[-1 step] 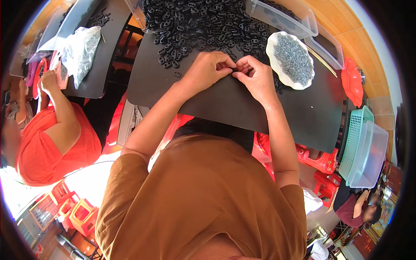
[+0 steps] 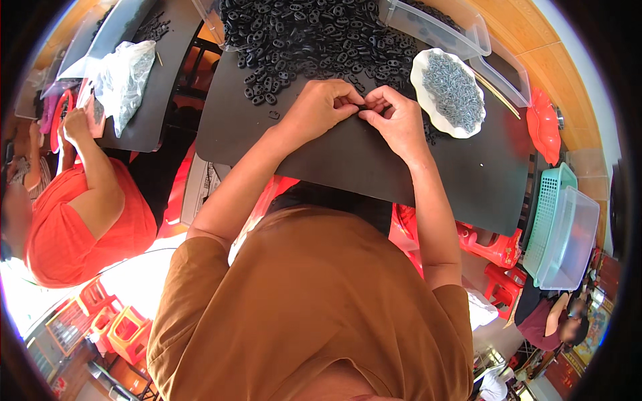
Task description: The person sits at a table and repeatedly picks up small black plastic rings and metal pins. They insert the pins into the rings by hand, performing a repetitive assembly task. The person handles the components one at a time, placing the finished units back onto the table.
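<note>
My left hand (image 2: pixel 327 105) and my right hand (image 2: pixel 396 120) meet over the near part of the black table (image 2: pixel 334 157). Thumb and fingers of each are pinched together on a small black piece (image 2: pixel 362 107) between them, mostly hidden by the fingertips. Just beyond lies a big heap of black oval plastic pieces with two holes (image 2: pixel 307 43). Right of my right hand stands a white scalloped dish (image 2: pixel 419 77), full of small silvery metal pieces (image 2: pixel 453 93). One loose black bit (image 2: pixel 274 115) rests left of my left wrist.
Clear plastic bins (image 2: pixel 438 30) stand at the far right, with thin sticks (image 2: pixel 496 87) beside them. A red scalloped dish (image 2: pixel 543 125) and a green basket (image 2: pixel 550 214) are along the right. At left, a person in red (image 2: pixel 90 214) sits at another table with a plastic bag (image 2: pixel 127 83).
</note>
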`<action>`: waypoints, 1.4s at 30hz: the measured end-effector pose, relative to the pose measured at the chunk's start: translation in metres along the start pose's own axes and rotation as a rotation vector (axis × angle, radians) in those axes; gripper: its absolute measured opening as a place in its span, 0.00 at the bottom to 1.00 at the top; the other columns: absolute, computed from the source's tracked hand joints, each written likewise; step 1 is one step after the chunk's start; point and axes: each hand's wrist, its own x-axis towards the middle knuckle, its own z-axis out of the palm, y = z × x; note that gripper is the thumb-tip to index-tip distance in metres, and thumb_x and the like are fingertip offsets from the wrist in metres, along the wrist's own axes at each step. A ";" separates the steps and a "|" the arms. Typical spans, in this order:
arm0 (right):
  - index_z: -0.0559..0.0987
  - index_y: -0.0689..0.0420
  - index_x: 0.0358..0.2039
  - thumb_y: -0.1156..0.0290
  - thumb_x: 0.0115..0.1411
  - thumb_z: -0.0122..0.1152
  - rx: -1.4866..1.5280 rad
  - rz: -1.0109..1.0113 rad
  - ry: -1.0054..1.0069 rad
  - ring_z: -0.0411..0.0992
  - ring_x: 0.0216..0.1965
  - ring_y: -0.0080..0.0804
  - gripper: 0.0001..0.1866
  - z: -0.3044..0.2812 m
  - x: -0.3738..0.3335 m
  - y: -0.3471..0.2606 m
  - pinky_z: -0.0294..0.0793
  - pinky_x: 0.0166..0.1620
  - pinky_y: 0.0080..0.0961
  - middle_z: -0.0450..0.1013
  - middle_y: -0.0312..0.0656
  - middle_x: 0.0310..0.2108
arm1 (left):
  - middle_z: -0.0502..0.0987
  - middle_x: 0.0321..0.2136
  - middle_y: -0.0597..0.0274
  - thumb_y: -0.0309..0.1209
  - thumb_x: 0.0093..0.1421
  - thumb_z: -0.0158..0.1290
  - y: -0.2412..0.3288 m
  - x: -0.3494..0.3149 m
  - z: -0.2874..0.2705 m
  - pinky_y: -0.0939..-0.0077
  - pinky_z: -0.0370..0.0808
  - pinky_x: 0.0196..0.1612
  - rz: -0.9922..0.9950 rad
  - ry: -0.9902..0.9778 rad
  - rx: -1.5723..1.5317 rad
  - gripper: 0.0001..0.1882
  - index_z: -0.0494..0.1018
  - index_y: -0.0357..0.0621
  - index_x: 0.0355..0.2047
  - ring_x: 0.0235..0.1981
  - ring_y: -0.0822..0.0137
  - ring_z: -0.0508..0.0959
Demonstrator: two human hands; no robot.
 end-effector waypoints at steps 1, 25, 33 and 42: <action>0.78 0.62 0.32 0.82 0.49 0.68 0.004 0.012 0.011 0.71 0.24 0.18 0.10 -0.001 -0.001 -0.001 0.72 0.31 0.18 0.77 0.37 0.26 | 0.79 0.29 0.61 0.22 0.55 0.59 0.000 0.000 0.000 0.79 0.76 0.33 0.005 0.004 -0.001 0.06 0.80 0.36 0.34 0.28 0.74 0.78; 0.76 0.62 0.24 0.86 0.47 0.61 -0.124 -0.336 0.065 0.74 0.29 0.37 0.05 0.006 -0.001 0.013 0.73 0.33 0.27 0.75 0.41 0.25 | 0.78 0.25 0.62 0.20 0.51 0.61 -0.011 0.004 0.000 0.78 0.72 0.29 0.192 -0.005 0.085 0.04 0.79 0.37 0.29 0.24 0.72 0.74; 0.76 0.62 0.24 0.84 0.49 0.63 -0.106 -0.236 0.049 0.74 0.28 0.30 0.05 0.005 -0.001 0.009 0.73 0.33 0.24 0.75 0.39 0.25 | 0.79 0.26 0.61 0.21 0.53 0.61 -0.011 0.004 -0.001 0.77 0.73 0.30 0.162 -0.002 0.082 0.04 0.80 0.37 0.31 0.25 0.71 0.75; 0.78 0.59 0.31 0.78 0.53 0.67 0.217 0.126 -0.052 0.72 0.29 0.14 0.06 -0.013 0.004 0.012 0.73 0.35 0.14 0.75 0.31 0.27 | 0.83 0.33 0.61 0.24 0.61 0.55 -0.002 0.002 -0.012 0.80 0.77 0.39 -0.043 0.001 -0.118 0.09 0.79 0.36 0.40 0.33 0.75 0.80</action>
